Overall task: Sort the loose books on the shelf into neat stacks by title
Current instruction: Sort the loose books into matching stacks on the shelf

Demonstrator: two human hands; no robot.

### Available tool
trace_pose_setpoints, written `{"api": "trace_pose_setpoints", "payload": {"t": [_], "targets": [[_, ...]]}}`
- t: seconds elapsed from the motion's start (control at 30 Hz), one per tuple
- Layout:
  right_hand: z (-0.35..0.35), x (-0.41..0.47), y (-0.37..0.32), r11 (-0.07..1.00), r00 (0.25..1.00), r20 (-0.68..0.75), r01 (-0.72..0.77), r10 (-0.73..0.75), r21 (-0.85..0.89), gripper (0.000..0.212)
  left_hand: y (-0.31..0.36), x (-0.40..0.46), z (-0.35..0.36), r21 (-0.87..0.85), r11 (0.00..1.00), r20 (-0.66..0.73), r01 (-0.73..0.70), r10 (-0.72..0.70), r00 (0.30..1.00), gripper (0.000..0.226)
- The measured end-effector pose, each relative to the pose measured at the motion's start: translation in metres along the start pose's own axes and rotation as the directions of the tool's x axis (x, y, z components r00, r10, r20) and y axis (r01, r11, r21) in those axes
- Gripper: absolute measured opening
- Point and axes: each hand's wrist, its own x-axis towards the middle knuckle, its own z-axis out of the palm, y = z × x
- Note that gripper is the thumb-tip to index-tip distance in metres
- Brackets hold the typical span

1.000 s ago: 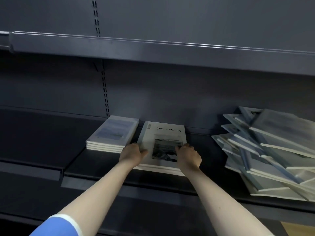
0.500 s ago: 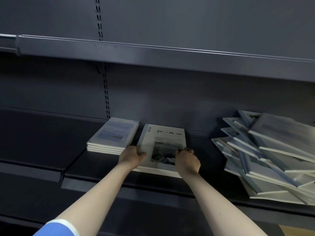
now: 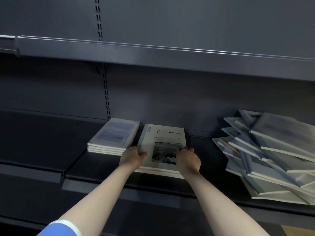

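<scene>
Both hands are staying clamped on the middle stack, much as they were a second ago; the left hand [image 3: 132, 157] is gripping the left edge of the Time & Memory stack [image 3: 163, 142], thumb lying on the cover, while the right hand [image 3: 187, 159] is grasping the right edge with fingers curled over it; what is changing is small: the stack is sitting a touch more squarely on the shelf [image 3: 95, 169], its edges drawing flush, and the view itself is drifting slightly downward; I am reading this as the squaring-up of a pile already built, not a fresh pickup.

The stack is lying flat at the centre of the shelf, with the blue-cover stack [image 3: 114, 136] just beside it at ten o'clock, neat and untouched; the two piles are near but apparently not touching, though the dark gap is making that hard to tell.

The loose pile [image 3: 272, 155] is sprawling at three o'clock, well apart from the hands, its books fanned and tilted at many angles; that heap is looking like the bulk of the work left, so the task is seeming under half done; the next reach is probably going rightward.
</scene>
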Motion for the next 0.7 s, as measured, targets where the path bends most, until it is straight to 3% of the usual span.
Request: {"api": "trace_pose_setpoints", "payload": {"t": [0.17,0.27,0.37,0.7], "targets": [[-0.017,0.004,0.001,0.989,0.994,0.090,0.071,-0.059,-0.129,0.044,0.013,-0.003,-0.007,0.137,0.990,0.008,-0.039,0.038,0.999,0.036],[-0.037,0.011,0.004,0.970,0.990,0.048,0.138,-0.131,-0.201,0.045,0.027,-0.002,-0.013,0.181,0.980,-0.008,-0.088,0.091,0.996,0.040],[-0.063,0.021,0.010,0.953,0.982,-0.021,0.175,-0.185,-0.249,0.047,0.045,-0.002,-0.020,0.171,0.972,0.008,-0.161,0.162,0.987,0.058],[-0.152,0.041,0.074,0.952,0.989,-0.133,0.018,-0.061,-0.307,0.055,0.132,-0.012,-0.027,0.165,0.934,-0.037,-0.316,0.326,0.945,0.058]]}}
